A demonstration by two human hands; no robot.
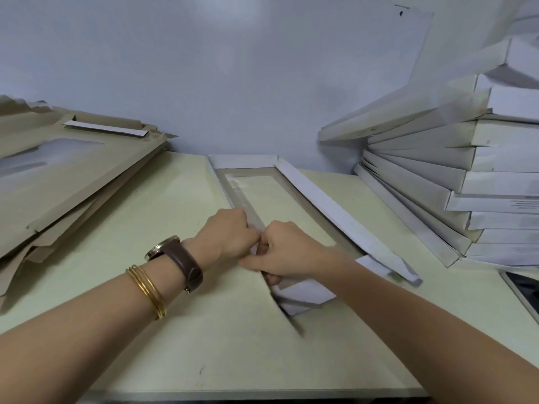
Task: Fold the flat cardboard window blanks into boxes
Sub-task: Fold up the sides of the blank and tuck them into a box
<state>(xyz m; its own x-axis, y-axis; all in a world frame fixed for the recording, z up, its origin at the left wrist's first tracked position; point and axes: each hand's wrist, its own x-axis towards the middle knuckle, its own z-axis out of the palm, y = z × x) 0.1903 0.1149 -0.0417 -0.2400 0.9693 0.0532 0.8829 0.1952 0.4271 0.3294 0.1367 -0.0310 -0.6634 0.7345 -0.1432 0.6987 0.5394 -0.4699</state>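
Note:
A white cardboard window box (pixel 318 196) lies partly folded in the middle of the table, its clear window facing up and its far and right walls raised. My left hand (pixel 230 231) grips the box's left wall with curled fingers. My right hand (pixel 287 252) is pressed against it and pinches the same wall and a near-end flap. The near end of the box is hidden under my hands. A pile of flat brown window blanks (pixel 73 176) lies at the left.
A tall, leaning stack of folded white boxes (pixel 455 176) fills the right side against the pale wall. A dark flat object (pixel 525 290) sits at the right edge. The pale green table (pixel 175 330) runs to its front edge near me.

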